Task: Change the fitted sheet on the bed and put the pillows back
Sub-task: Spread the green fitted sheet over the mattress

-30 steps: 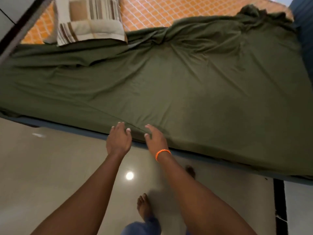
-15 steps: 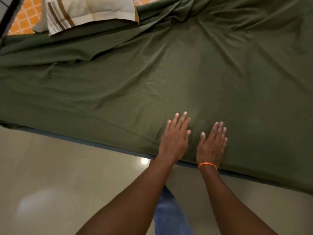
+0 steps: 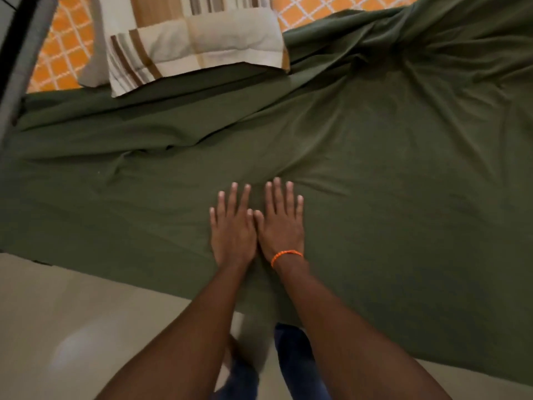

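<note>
Now both hands, left hand [image 3: 233, 226] and right hand [image 3: 282, 223], lie flat and spread, smoothing the green sheet [image 3: 375, 183]; next, probably, pulling it over the far orange mattress [image 3: 331, 7].

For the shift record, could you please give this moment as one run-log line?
step: smoothing sheet | left hand: flat on sheet | right hand: flat on sheet | pillow: at far edge
</note>
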Tool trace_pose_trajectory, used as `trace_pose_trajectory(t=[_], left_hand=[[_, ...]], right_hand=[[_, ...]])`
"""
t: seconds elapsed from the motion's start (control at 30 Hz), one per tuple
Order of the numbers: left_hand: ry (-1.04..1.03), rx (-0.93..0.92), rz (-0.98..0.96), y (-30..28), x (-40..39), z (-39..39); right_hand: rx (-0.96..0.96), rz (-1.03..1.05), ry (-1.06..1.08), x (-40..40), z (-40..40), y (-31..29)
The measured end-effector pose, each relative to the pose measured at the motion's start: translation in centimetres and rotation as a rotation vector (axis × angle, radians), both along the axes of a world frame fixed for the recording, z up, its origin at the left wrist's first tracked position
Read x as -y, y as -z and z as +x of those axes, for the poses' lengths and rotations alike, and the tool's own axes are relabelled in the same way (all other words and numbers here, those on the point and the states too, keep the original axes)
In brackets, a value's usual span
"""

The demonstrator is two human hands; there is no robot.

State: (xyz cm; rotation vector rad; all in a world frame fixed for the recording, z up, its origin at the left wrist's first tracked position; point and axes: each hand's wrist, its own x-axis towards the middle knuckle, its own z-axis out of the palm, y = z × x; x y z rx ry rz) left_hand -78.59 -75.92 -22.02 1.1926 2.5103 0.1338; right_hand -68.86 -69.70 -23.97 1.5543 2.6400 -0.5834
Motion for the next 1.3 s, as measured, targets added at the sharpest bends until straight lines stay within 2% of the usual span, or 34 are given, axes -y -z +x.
trace_pose_trajectory(t=[0.1,0.17,0.23,0.3,0.37,0.47,0.53,0.63,0.77,0.9,1.03,1.13,1.23,1.3], left_hand=[[-0.227,-0.021,-0.032,-0.3,1.5,-7.7],[-0.287,-0.049,0.010,-1.2,1.8,-11.5],[-0.292,-0.097,0.108,-2.4,1.6,-15.1],[-0.307,-0.147,0.173,-3.2,1.0,-18.3],[-0.340,-0.176,0.195,-3.4,0.4,-21.5],[-0.461,-0.068,0.177,-3.6,-0.5,-25.8],[-0.412,-0.042,0.137,-3.9,-0.4,-29.1],[-0.217,-0.049,0.088,-3.9,-0.4,-33.5],[-0.332,-0.049,0.170,-4.2,-1.7,-39.5],[-0.308,-0.006,0.130,-4.0,-1.2,-42.9],[-0.265,0.048,0.139,-3.7,-0.3,-42.4],[-0.070,0.200,0.090,-3.9,2.3,-43.2],[0.054,0.265,0.060,-5.6,5.3,-44.9],[0.024,0.266,0.110,-7.6,6.8,-45.5]], right_hand=[[-0.145,-0.124,-0.281,1.0,-8.8,-0.6],[-0.222,-0.229,-0.395,0.9,-13.5,-1.6],[-0.331,-0.254,-0.360,0.1,-17.1,-2.8],[-0.373,-0.192,-0.239,-0.7,-19.9,-4.1],[-0.365,-0.184,-0.149,-1.4,-22.4,-5.2],[-0.256,-0.140,-0.092,-2.1,-26.1,-5.6],[-0.154,-0.133,-0.060,-2.2,-29.0,-5.1],[-0.084,-0.109,-0.007,-2.7,-33.5,-3.7],[-0.232,-0.014,0.074,-2.8,-39.5,-2.7],[-0.189,-0.012,0.086,-2.1,-42.6,-2.6],[-0.201,-0.118,-0.073,-0.5,-43.2,-3.4],[-0.181,-0.349,-0.184,2.3,-43.4,-5.4],[-0.187,-0.380,-0.070,5.8,-42.7,-7.9],[-0.243,-0.340,0.030,7.9,-42.4,-10.1]])
